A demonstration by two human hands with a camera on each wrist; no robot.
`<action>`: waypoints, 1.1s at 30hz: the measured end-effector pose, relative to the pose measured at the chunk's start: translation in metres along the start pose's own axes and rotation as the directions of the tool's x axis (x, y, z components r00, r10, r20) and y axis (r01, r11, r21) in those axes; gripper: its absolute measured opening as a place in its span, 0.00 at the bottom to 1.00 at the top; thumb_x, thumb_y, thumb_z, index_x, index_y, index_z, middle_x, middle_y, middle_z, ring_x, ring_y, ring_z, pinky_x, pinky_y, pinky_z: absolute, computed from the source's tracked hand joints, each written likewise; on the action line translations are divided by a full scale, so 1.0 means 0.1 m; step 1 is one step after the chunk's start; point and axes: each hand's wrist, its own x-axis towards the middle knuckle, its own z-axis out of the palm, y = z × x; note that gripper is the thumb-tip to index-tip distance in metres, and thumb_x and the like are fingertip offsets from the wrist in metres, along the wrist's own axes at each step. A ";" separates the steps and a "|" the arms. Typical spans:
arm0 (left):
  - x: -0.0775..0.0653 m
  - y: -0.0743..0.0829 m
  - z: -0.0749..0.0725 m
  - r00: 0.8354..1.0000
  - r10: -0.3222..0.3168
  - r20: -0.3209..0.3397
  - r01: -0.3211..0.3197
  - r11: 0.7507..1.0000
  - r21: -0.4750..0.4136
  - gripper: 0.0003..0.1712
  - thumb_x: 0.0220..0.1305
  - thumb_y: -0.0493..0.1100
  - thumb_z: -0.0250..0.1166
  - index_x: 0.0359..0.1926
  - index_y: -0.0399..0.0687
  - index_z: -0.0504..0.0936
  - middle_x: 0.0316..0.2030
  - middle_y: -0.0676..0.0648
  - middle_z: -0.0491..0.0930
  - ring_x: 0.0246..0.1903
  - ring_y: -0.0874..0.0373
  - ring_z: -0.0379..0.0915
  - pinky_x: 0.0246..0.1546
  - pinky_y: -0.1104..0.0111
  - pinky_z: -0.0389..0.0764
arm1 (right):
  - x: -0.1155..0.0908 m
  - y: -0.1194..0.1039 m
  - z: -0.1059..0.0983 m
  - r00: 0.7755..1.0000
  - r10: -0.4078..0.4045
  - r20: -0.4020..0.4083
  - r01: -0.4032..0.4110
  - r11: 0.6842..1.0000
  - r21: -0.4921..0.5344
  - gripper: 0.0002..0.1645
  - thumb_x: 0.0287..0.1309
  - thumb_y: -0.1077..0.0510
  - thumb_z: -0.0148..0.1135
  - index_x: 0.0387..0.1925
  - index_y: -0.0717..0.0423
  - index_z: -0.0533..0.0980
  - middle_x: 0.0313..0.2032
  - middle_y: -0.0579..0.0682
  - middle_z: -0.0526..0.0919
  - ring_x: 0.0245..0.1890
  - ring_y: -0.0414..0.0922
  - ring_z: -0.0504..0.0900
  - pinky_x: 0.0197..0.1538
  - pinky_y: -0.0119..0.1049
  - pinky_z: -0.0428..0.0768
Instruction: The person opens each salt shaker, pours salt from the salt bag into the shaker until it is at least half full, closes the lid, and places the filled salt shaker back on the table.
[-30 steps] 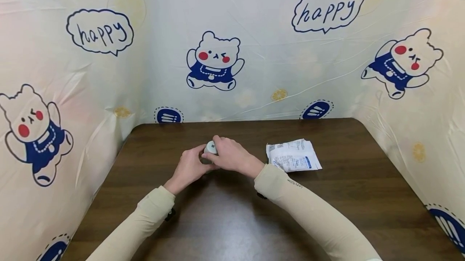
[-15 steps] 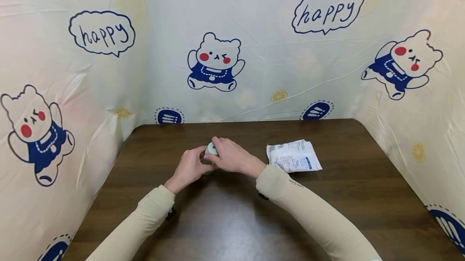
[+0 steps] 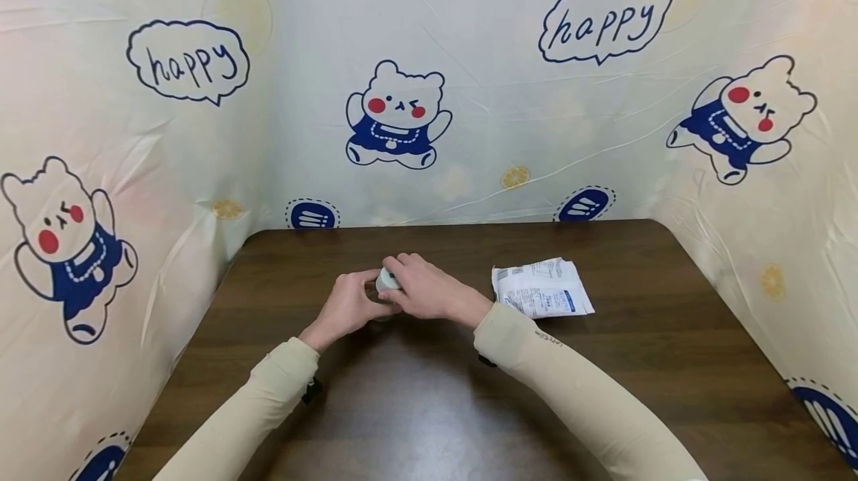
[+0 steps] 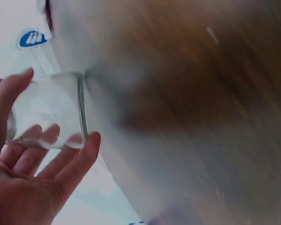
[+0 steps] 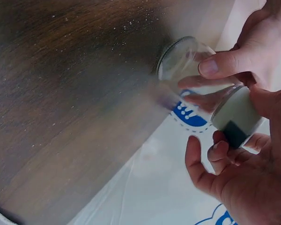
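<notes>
A clear glass jar (image 4: 49, 110) with a pale green lid (image 3: 387, 281) stands upright at the far middle of the table, between my hands. My left hand (image 3: 345, 308) holds the jar's glass body, thumb on one side and fingers on the other. From above, my right hand (image 3: 429, 289) grips the lid, thumb and fingers around its rim. A dark square patch shows on the lid's side (image 5: 236, 133) in the right wrist view. The lid sits at the jar's mouth; whether it is loose I cannot tell. In the head view the hands hide most of the glass.
To the right of the hands lies a white printed packet (image 3: 541, 287) on the dark wooden table (image 3: 429, 406). Small pale specks (image 5: 131, 23) are scattered on the tabletop. A printed cloth (image 3: 482, 94) hangs around the table's back and sides.
The right hand has turned slightly on the lid and its fingers have shifted, showing more of the lid's side. The left hand stays around the jar. The packet has not moved.
</notes>
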 end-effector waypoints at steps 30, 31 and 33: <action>-0.02 0.02 -0.01 0.998 -0.061 0.025 0.061 0.998 -0.003 0.26 0.50 0.48 0.87 0.50 0.47 0.89 0.42 0.51 0.89 0.40 0.57 0.86 0.43 0.58 0.86 | -0.02 -0.07 -0.08 0.990 0.112 -0.080 -0.109 0.993 0.041 0.25 0.75 0.40 0.62 0.53 0.58 0.76 0.42 0.48 0.78 0.38 0.43 0.77 0.42 0.33 0.79; -0.01 0.02 -0.01 0.998 -0.062 0.023 0.062 0.998 -0.001 0.27 0.50 0.48 0.87 0.50 0.47 0.89 0.42 0.51 0.89 0.40 0.57 0.86 0.42 0.58 0.86 | -0.03 -0.07 -0.09 0.992 0.101 -0.072 -0.099 0.994 0.035 0.25 0.75 0.41 0.61 0.54 0.58 0.76 0.43 0.49 0.78 0.39 0.43 0.77 0.43 0.33 0.79; -0.01 0.03 -0.01 0.998 -0.066 0.020 0.065 0.998 0.005 0.27 0.49 0.48 0.87 0.50 0.46 0.89 0.42 0.51 0.89 0.39 0.56 0.86 0.41 0.58 0.86 | -0.03 -0.08 -0.11 0.996 0.078 -0.050 -0.077 0.997 0.016 0.25 0.77 0.43 0.60 0.58 0.60 0.76 0.46 0.50 0.78 0.41 0.43 0.76 0.46 0.34 0.79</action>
